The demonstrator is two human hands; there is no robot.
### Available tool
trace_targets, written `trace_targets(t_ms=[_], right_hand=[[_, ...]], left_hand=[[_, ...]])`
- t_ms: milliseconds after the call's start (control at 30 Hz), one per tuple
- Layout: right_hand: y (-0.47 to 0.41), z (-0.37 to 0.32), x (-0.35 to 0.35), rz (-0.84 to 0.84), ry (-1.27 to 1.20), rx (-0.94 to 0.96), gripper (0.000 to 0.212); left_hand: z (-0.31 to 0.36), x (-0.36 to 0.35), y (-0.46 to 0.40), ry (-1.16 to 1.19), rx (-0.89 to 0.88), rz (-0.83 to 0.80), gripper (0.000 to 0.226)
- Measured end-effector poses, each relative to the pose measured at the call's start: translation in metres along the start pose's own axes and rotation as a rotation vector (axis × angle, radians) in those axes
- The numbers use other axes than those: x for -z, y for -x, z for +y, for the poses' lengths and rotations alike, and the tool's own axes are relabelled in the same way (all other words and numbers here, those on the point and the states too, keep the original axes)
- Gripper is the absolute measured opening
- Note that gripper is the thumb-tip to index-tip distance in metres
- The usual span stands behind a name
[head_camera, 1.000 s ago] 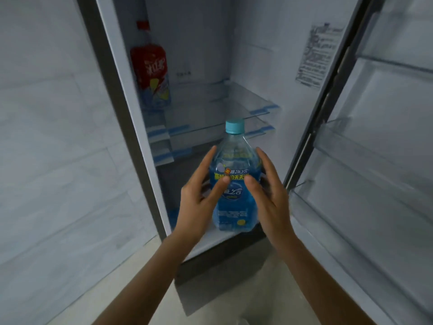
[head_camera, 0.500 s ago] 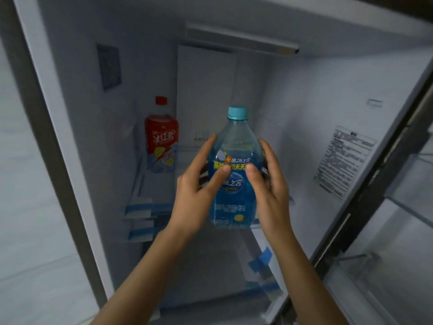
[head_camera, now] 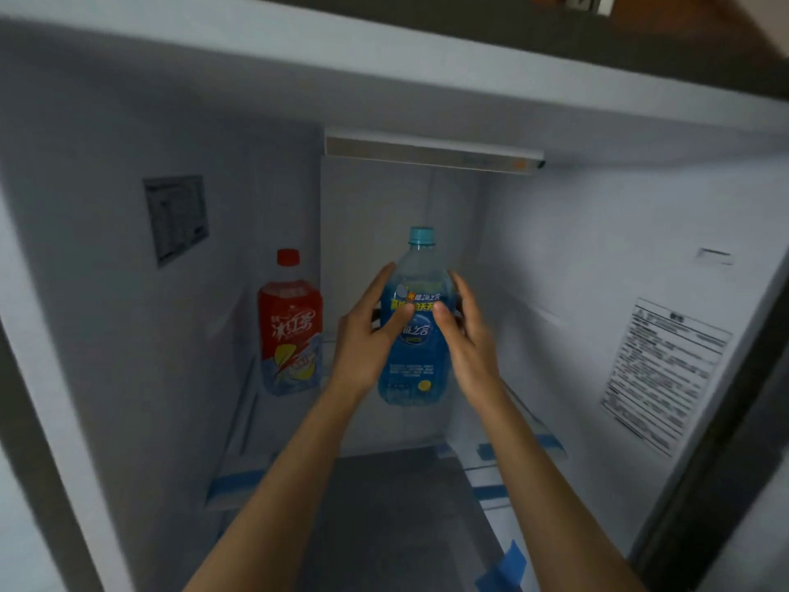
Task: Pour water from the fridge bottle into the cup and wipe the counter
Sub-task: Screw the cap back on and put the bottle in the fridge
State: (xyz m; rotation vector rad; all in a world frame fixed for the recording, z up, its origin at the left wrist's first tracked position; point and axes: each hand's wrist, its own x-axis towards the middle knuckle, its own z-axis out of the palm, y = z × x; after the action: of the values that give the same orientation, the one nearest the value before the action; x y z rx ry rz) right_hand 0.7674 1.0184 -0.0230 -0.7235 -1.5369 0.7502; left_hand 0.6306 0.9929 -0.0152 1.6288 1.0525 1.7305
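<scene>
A clear bottle with a blue label and a light blue cap (head_camera: 413, 369) stands upright between my two hands, inside the open fridge's upper compartment. My left hand (head_camera: 366, 335) grips its left side with the thumb across the label. My right hand (head_camera: 469, 341) grips its right side, thumb also on the label. Whether the bottle's base touches the glass shelf (head_camera: 518, 410) I cannot tell. No cup or counter is in view.
A red-labelled bottle with a red cap (head_camera: 290, 331) stands on the same shelf at the left. A light bar (head_camera: 431, 153) runs under the fridge ceiling. A printed sticker (head_camera: 666, 373) is on the right wall. Blue tape (head_camera: 504, 566) marks the shelf edges below.
Both hands have carried the blue bottle from low at the fridge's front edge up and deeper into the upper compartment. The view has tilted up with them.
</scene>
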Motion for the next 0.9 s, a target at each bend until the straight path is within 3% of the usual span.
trace_targets(t_ms=[167, 900], right_hand=[[-0.021, 0.025, -0.004, -0.069, 0.043, -0.024, 0.044], [-0.017, 0.067, -0.013, -0.163, 0.016, -0.129, 0.046]], left_hand=[[-0.027, 0.003, -0.017, -0.026, 0.031, 0.013, 0.057], [-0.073, 0.014, -0.007, -0.113, 0.046, 0.02, 0.056]])
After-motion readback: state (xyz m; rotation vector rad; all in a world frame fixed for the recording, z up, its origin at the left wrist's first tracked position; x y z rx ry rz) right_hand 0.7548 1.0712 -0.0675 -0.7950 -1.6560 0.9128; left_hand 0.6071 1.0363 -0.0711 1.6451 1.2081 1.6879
